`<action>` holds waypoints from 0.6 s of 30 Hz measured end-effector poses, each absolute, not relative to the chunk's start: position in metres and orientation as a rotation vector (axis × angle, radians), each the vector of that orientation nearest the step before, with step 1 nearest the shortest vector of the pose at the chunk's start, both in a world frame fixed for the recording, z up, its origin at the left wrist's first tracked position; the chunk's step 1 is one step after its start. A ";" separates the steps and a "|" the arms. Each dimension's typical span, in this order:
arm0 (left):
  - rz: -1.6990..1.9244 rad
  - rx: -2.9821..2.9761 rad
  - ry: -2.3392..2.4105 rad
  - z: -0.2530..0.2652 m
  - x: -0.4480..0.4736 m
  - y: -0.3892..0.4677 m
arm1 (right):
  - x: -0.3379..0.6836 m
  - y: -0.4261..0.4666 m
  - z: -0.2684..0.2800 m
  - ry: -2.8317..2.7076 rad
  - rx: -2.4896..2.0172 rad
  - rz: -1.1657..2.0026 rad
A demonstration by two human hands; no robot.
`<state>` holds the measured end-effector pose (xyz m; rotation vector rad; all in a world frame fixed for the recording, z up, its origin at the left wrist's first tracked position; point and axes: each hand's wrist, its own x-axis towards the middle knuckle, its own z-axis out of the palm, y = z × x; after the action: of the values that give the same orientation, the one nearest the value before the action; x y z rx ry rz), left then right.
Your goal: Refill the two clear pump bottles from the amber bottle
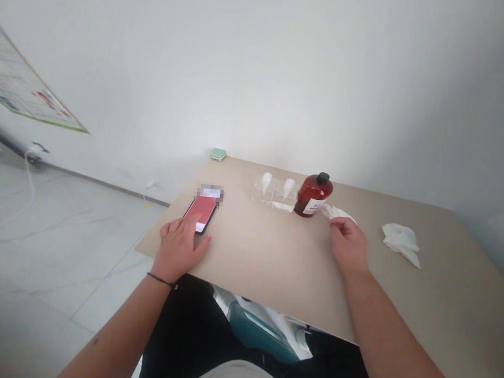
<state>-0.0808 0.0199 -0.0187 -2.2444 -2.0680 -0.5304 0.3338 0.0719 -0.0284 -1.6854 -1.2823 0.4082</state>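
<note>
My left hand point(180, 244) lies with its fingers spread over the lower part of a phone point(203, 211), whose screen shows a red area. A fingertip appears to rest on that screen. On the other side, my right hand point(348, 240) pinches a white tissue point(338, 213) between thumb and fingers. The tissue reaches toward a dark amber bottle point(314, 194) with a black cap and a white label; whether they touch I cannot tell. Two clear square bottles, a left one point(264, 189) and a right one point(285, 198), stand beside the amber bottle, each with a white top.
A crumpled white tissue point(401, 242) lies to the right on the beige table point(264, 255). At the back left corner sits a small green box point(218, 154). The wall rises behind the table, and a teal object point(261, 331) shows below its front edge.
</note>
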 end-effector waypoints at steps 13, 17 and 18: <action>-0.525 -2.236 -2.031 -0.023 -0.084 0.020 | 0.329 0.070 -0.022 -1.271 -1.689 0.437; -0.520 -2.236 -2.024 -0.023 -0.084 0.020 | 0.329 0.070 -0.022 -1.271 -1.688 0.454; -0.518 -2.236 -2.023 -0.023 -0.084 0.020 | 0.329 0.070 -0.022 -1.271 -1.686 0.458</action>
<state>-0.0837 0.0205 -0.0234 -2.2359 -2.0234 -0.5184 0.3291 0.0700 -0.0219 -1.6860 -1.2709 0.4576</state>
